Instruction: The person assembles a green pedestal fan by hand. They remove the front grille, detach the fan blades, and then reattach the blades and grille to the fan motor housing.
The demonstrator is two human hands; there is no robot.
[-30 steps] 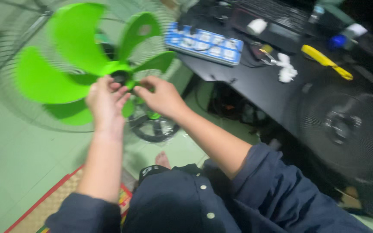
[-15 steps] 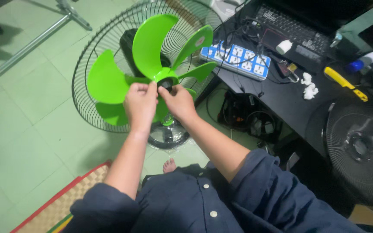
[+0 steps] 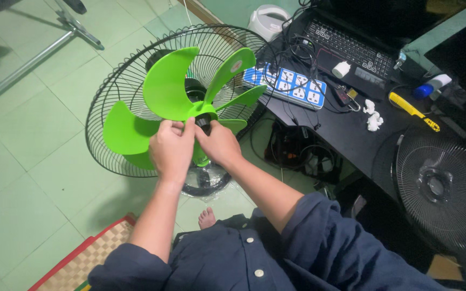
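Pinching the black cap (image 3: 205, 122) at the hub of the green blade (image 3: 173, 102), which sits in the rear grille (image 3: 114, 108) above the floor, left hand (image 3: 171, 148) and right hand (image 3: 219, 143) would do well to steady the blade while turning squarely.

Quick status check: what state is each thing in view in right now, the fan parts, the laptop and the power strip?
Green fan blade: on the hub, front uncovered.
Rear grille: behind the blade.
Front grille: off, beside the desk.
Left hand: fingers at the hub.
Right hand: fingers at the hub.
Laptop: open.
Power strip: plugs inserted.
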